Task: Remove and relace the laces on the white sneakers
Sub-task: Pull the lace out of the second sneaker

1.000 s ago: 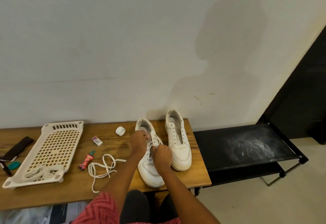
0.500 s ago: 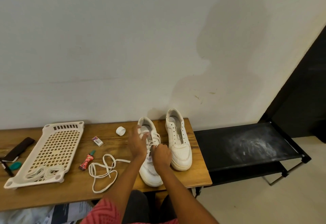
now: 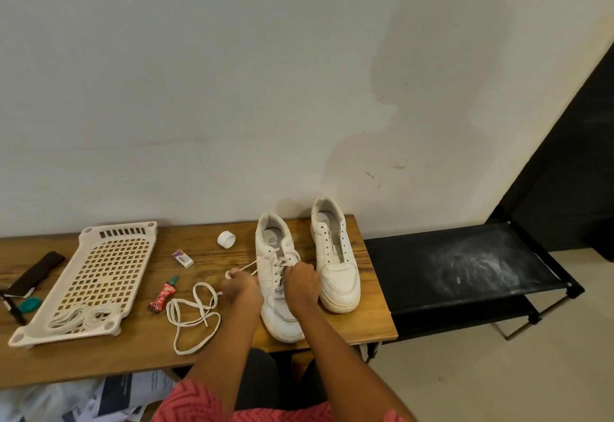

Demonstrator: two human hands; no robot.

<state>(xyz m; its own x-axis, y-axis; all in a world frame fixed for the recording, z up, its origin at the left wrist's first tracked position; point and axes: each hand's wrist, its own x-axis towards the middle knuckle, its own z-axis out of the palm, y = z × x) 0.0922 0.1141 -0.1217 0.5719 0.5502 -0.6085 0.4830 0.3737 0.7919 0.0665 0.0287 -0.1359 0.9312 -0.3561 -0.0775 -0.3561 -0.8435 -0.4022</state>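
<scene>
Since the earlier frame your left hand has swung out to the left of the near sneaker, drawing a length of lace taut from its upper eyelets; the fingers are curled around that lace. Your right hand rests curled over the sneaker's laced front, but whether it pinches lace you cannot tell. The second sneaker stands unlaced beside it on the tabletop, a loose lace to the left. The lace is probably soft and limp: grip near its stiff tip, and steady the light shoe.
</scene>
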